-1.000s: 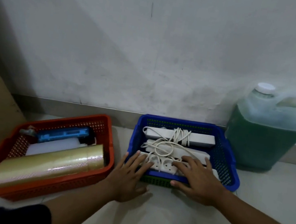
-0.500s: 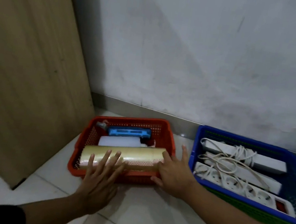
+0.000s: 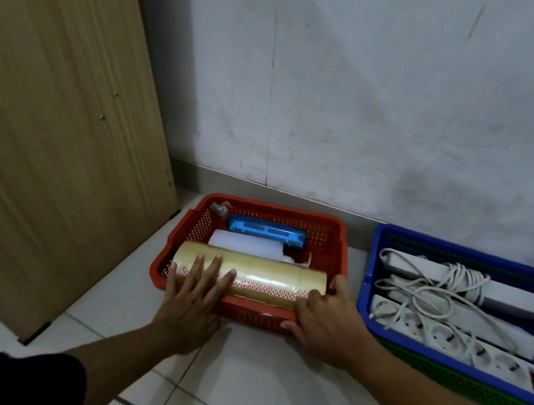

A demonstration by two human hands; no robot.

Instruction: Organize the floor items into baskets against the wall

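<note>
The red perforated plastic basket (image 3: 326,235) sits on the white tiled floor (image 3: 242,382) near the grey wall (image 3: 378,97); the left hand (image 3: 190,298) lies flat, fingers spread, over its near rim and the long clear tape roll (image 3: 267,280). The right hand (image 3: 327,325) curls around the basket's 4 o'clock corner; the blue plastic basket (image 3: 392,235) of white power strips (image 3: 504,300) stands at 3 o'clock.

A: Item one, far side?
B: Wall (image 3: 378,97), pale grey-white plaster, scuffed, thin dark scratches, a darker smudge low on the right.
A: At its foot?
B: Skirting strip (image 3: 294,196), grey, running left to right.
A: Left side?
B: Wooden panel (image 3: 48,100), light brown grain, upright, a few small screw holes; its near corner meets the floor.
A: Underfoot?
B: Floor (image 3: 248,390), white glossy tiles, dark grout lines, faint glare near left.
</note>
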